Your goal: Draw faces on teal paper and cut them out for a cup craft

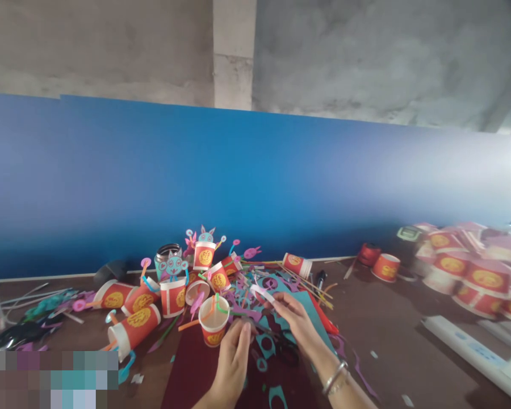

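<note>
My right hand (296, 319) is raised over the brown table (392, 329), its fingertips pinched on a small pale paper strip (262, 292). A silver bracelet (336, 378) sits on that wrist. My left hand (234, 358) is just left of it, fingers pressed together and pointing up, next to an upright red paper cup (214, 322) with orange and green straws in it. Something dark lies at the left fingertips; I cannot make out what. Black scissors (283, 347) lie under the hands on a teal sheet (309, 307) with cut-out shapes.
Several decorated red paper cups (134, 326) stand or lie to the left, some with teal and pink paper figures. A metal tin (168, 253) is behind them. More red cups (472, 278) pile at the right, beside a long white box (472, 352). A blue wall (255, 182) backs the table.
</note>
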`<state>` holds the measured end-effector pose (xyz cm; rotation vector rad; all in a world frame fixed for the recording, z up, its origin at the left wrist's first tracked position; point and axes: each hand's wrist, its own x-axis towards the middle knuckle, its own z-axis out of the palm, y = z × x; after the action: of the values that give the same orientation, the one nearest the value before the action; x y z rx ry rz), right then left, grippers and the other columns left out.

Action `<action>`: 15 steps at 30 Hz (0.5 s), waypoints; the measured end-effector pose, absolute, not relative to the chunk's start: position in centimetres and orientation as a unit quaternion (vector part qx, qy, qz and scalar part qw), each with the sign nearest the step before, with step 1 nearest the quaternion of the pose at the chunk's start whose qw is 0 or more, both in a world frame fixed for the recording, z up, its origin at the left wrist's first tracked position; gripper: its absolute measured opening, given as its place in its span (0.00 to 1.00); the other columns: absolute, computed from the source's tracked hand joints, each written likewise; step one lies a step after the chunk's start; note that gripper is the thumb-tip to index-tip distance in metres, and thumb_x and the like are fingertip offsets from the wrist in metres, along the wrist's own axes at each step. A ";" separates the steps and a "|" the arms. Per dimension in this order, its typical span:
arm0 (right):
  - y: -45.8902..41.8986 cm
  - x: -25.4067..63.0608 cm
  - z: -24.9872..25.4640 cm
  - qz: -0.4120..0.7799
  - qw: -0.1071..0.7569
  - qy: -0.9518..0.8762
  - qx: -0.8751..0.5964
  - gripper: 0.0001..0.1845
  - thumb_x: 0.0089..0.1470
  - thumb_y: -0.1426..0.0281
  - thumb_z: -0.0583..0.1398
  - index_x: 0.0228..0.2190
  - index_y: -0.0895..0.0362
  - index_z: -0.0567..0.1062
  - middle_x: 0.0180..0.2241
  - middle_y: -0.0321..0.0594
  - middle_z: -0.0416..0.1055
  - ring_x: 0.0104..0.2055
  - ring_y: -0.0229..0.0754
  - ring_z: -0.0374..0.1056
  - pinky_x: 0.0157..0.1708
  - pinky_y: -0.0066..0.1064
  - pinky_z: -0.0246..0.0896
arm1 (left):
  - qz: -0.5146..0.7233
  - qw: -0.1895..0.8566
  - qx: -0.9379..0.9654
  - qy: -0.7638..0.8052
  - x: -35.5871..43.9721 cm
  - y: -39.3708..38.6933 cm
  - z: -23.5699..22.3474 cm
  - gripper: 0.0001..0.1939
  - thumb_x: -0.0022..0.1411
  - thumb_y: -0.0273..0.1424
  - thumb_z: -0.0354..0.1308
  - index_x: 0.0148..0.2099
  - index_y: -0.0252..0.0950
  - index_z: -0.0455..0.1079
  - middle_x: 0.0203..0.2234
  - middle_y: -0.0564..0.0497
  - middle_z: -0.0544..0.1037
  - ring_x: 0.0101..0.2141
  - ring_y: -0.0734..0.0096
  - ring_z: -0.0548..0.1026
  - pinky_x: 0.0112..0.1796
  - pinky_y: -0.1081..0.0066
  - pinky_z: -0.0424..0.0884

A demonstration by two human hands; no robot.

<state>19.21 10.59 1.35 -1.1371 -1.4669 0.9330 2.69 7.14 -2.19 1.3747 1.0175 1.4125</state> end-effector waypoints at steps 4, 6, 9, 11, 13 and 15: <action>9.6 18.8 2.3 0.393 0.465 -0.651 -0.454 0.09 0.52 0.64 0.57 0.27 0.58 0.70 0.24 0.35 0.68 0.27 0.38 0.62 0.28 0.28 0.57 | 0.585 0.438 0.560 0.390 2.7 7.4 -2.5 0.21 0.60 0.42 0.52 0.51 0.36 0.66 0.34 0.48 0.73 0.36 0.66 0.72 0.40 0.70 0.68; 9.3 18.6 2.3 0.358 0.443 -0.687 -0.452 0.06 0.50 0.68 0.58 0.26 0.58 0.68 0.23 0.33 0.65 0.27 0.37 0.60 0.28 0.27 0.56 | 0.600 0.415 0.563 0.390 2.6 7.3 -2.5 0.23 0.59 0.40 0.54 0.55 0.37 0.61 0.31 0.50 0.73 0.33 0.68 0.72 0.38 0.71 0.69; 9.0 18.3 2.1 0.301 0.415 -0.732 -0.449 0.03 0.47 0.72 0.58 0.25 0.57 0.66 0.23 0.32 0.64 0.27 0.36 0.60 0.29 0.26 0.56 | 0.626 0.371 0.552 0.406 2.4 7.2 -2.2 0.18 0.58 0.37 0.56 0.49 0.36 0.65 0.29 0.50 0.74 0.32 0.69 0.73 0.35 0.71 0.70; 8.9 18.1 2.0 0.271 0.397 -0.754 -0.447 0.05 0.45 0.73 0.59 0.24 0.56 0.66 0.23 0.32 0.63 0.27 0.36 0.60 0.29 0.26 0.55 | 0.633 0.350 0.550 0.419 2.2 7.1 -2.0 0.12 0.56 0.37 0.57 0.39 0.35 0.70 0.27 0.50 0.75 0.31 0.67 0.73 0.34 0.71 0.71; 8.9 18.3 1.9 0.242 0.384 -0.772 -0.445 0.06 0.44 0.74 0.60 0.23 0.56 0.65 0.24 0.32 0.63 0.27 0.36 0.60 0.29 0.26 0.55 | 0.634 0.330 0.553 0.429 2.0 7.1 -2.0 0.10 0.56 0.37 0.57 0.32 0.35 0.70 0.25 0.50 0.75 0.29 0.67 0.74 0.33 0.71 0.71; 9.2 18.7 1.7 0.221 0.378 -0.778 -0.450 0.07 0.44 0.73 0.60 0.23 0.56 0.65 0.24 0.32 0.63 0.28 0.36 0.60 0.29 0.26 0.55 | 0.636 0.309 0.551 0.443 1.9 7.1 -2.2 0.10 0.56 0.37 0.58 0.31 0.35 0.71 0.24 0.50 0.76 0.28 0.66 0.74 0.33 0.70 0.71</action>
<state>18.66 9.20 1.72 -1.1498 -1.9893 0.5658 1.90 7.11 -2.16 1.4559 1.1708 1.6807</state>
